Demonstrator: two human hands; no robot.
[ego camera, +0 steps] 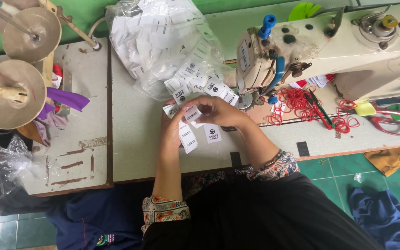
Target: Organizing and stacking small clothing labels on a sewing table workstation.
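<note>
On the pale tabletop (135,139), in the head camera's only view, both hands meet over a scatter of small white garment labels (213,134) printed in black. The left hand (171,127) is curled around a few labels, its fingers closed on one strip that hangs down below the palm toward the table edge. The right hand (216,111) is pinched shut on another label (191,113) held between the two hands, thumb and fingertips meeting on its upper edge. More labels lie loose just beyond the hands, spilling from the mouth of a clear plastic bag (163,41) stuffed with the same white pieces.

These labels look feather-light, thin and limp, likely woven or satin, so they will bend, slide over one another and cling in pairs. A fingertip pinch at a short edge or corner seems the surest hold; a flat press would only push them about.

To the right stands a cream industrial sewing machine (329,46), its needle end just beside the right hand. A heap of red rubber bands (302,104) lies on the machine bed, with red-handled scissors (387,122) farther right. At the left edge, thread cones (12,95) sit on a stand, purple cloth scraps (68,98) beside them.
</note>
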